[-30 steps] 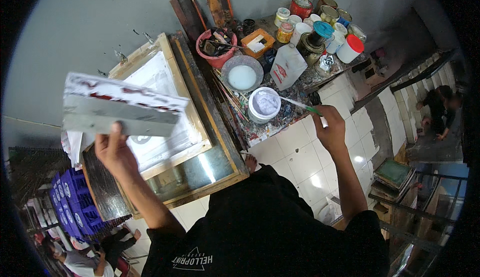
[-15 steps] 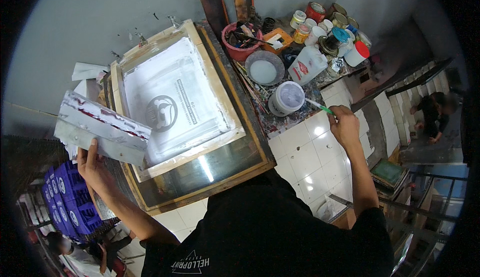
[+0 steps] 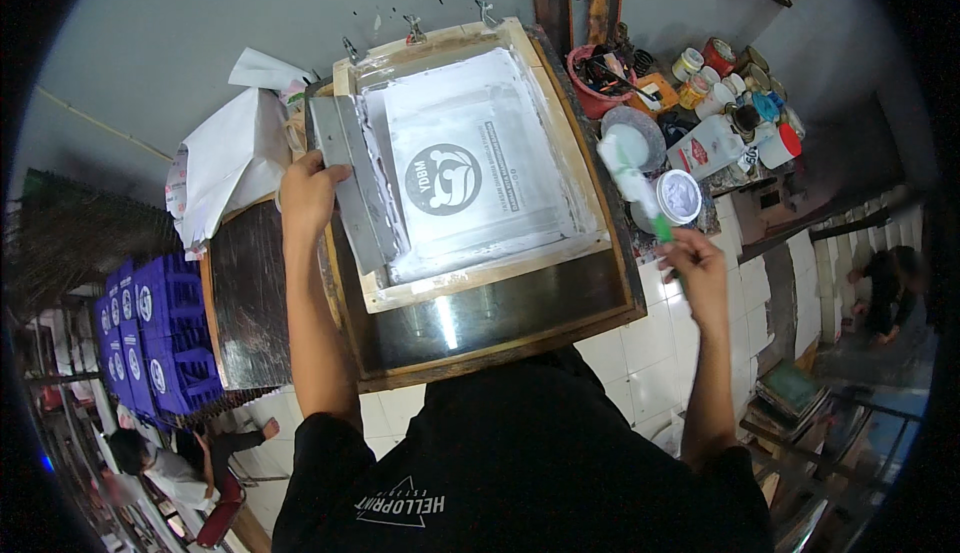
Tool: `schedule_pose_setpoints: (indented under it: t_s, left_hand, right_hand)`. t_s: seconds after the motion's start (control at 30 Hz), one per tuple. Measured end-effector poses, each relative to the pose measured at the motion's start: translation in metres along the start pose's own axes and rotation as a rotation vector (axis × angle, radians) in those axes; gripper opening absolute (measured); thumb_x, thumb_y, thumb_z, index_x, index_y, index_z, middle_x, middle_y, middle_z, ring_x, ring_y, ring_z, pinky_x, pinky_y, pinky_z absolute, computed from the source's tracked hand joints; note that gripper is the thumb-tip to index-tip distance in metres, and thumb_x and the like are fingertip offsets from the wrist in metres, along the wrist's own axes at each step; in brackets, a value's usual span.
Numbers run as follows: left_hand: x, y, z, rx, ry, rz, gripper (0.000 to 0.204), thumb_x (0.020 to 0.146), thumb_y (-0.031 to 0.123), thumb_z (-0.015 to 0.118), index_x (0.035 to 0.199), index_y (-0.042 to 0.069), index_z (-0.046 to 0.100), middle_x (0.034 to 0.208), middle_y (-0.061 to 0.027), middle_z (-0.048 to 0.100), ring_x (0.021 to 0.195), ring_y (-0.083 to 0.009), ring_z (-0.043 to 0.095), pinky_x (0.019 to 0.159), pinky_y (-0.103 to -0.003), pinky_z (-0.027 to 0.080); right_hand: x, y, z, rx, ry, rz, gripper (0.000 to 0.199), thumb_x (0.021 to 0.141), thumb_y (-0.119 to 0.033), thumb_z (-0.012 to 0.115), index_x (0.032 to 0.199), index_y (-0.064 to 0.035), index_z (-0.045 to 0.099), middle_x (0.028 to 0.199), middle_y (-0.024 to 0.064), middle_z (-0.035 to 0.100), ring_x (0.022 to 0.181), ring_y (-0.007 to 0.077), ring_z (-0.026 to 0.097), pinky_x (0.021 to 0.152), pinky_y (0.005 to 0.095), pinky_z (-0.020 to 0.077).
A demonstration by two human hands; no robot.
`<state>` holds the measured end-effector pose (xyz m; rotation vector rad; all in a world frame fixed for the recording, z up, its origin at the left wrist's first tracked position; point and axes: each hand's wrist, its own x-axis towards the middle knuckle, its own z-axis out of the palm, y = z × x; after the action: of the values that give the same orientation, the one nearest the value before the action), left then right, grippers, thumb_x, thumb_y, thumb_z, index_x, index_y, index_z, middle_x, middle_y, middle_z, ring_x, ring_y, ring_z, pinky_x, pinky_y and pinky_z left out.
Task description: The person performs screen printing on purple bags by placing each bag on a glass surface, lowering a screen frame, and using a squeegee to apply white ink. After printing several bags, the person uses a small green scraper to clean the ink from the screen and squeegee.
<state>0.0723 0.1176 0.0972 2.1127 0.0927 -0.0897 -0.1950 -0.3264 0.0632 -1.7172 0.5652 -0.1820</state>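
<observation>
My left hand (image 3: 312, 191) grips a flat grey squeegee (image 3: 358, 188), which lies along the left side of a wooden-framed printing screen (image 3: 470, 296). The screen's mesh is smeared with white ink and shows a round dark emblem with lines of text. In my right hand (image 3: 697, 268) is a green-handled stick tool (image 3: 630, 181), its far part thickly coated in white ink. The coating hides what kind of end it has. The tool is raised beside a white tub (image 3: 682, 193) of pale ink, to the right of the screen.
A dark glass-topped board (image 3: 540, 298) lies beneath the screen. Clamps (image 3: 414, 29) stand at its far edge. Jars and cans (image 3: 722, 98) and a red bucket (image 3: 597, 98) crowd the right bench. White paper (image 3: 235, 158) and purple printed stacks (image 3: 165, 323) are left; two people sit or crouch further off.
My left hand has brought the squeegee from a raised, tilted position onto the screen's left side. My right hand has lifted the tool out of the tub, now loaded with white ink.
</observation>
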Motion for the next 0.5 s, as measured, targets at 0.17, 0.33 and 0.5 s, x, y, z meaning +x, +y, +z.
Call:
schedule_pose_setpoints:
  t_s: [0.17,0.33,0.5]
  left_hand:
    - [0.019,-0.009,0.002,0.021,-0.127,-0.091,0.023,0.081,0.012,0.066,0.090,-0.009,0.069,0.069,-0.0116,0.066,0.053,-0.0192,0.062,0.045,-0.033,0.049]
    - [0.034,-0.022,0.001,0.121,-0.203,-0.074,0.025,0.083,0.018,0.068,0.084,-0.007,0.066,0.066,-0.0109,0.063,0.047,-0.0189,0.060,0.043,-0.031,0.047]
    - [0.021,-0.023,-0.001,0.296,-0.055,0.030,0.034,0.083,0.026,0.074,0.090,-0.006,0.064,0.070,-0.0149,0.067,0.055,-0.0226,0.065,0.050,-0.035,0.049]
  right_hand:
    - [-0.001,-0.012,0.082,0.117,-0.172,0.030,0.040,0.095,-0.002,0.060,0.135,0.0021,0.055,0.110,0.0148,0.069,0.088,0.0189,0.070,0.069,0.0292,0.0584]
    - [0.012,-0.014,0.116,-0.064,-0.117,-0.042,0.043,0.093,-0.003,0.063,0.135,0.0042,0.054,0.111,0.0168,0.069,0.091,0.0186,0.069,0.070,0.0290,0.0564]
    - [0.006,-0.029,0.128,-0.403,0.043,-0.195,0.042,0.093,-0.004,0.064,0.133,0.0056,0.055,0.111,0.0173,0.070,0.093,0.0175,0.068,0.077,0.0297,0.0542]
